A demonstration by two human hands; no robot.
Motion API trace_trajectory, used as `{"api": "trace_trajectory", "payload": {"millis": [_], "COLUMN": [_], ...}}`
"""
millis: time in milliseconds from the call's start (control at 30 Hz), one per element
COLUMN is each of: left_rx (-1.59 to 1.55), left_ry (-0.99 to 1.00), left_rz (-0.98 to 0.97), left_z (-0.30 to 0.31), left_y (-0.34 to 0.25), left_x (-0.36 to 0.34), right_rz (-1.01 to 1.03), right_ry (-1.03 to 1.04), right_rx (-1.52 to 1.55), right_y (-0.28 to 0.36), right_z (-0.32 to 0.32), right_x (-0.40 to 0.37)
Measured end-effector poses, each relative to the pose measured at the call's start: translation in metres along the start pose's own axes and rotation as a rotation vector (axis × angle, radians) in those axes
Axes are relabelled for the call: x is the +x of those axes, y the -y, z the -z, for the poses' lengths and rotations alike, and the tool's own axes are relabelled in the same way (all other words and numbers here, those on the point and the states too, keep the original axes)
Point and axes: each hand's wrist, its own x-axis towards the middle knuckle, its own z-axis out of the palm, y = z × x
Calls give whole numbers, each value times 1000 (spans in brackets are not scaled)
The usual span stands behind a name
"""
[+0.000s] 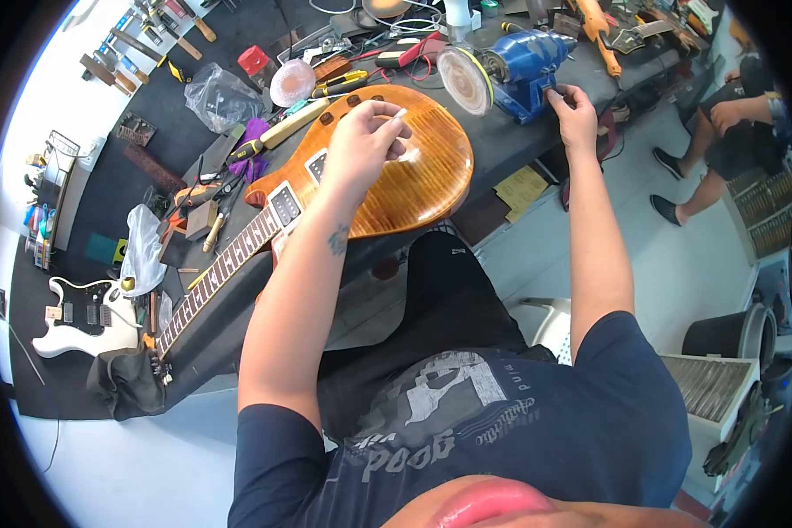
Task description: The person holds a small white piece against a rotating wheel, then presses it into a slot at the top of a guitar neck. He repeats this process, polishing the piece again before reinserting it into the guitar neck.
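An amber, flame-patterned electric guitar (pixel 422 189) lies face up on the bench, its neck pointing to the lower left. Over its body, my left hand (pixel 367 145) is closed, with a small white stick (pixel 399 116) pinched near the fingertips. Further right stands a blue bench polisher (pixel 530 66) with a round pale buffing wheel (pixel 465 81) on its left end. My right hand (pixel 576 114) has its thumb and forefinger together at the polisher's front right side. What those fingertips grip there is too small to make out.
Hand tools, cables and plastic bags crowd the dark workbench (pixel 488 145). An orange power tool (pixel 597 35) lies behind the polisher. A white guitar body (pixel 88 317) rests at the far left. Another person (pixel 735 123) sits at the right, near a black bin (pixel 726 339).
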Motion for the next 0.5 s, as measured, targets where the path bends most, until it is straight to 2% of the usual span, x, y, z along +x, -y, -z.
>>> {"api": "trace_trajectory", "payload": {"millis": [133,200,267,333,500], "left_rx": [78,-121,-239,-224,-277], "left_ry": [-9,-19,-43,-37,-55], "left_rz": [-15,-24,-15,-7,10], "left_z": [-30,-40,-49,-53,-55], "left_y": [4,13,19,22,28], "left_x": [44,63,77,85,91], "right_rz": [-133,-191,-151,-92,-64], "right_ry": [24,73,43,16,-10], "right_rx": [161,193,106,9,-23], "right_y": [4,9,1,-3,6], "right_z": [-1,3,2,3,-1], "right_x": [7,5,0,3,-6]}}
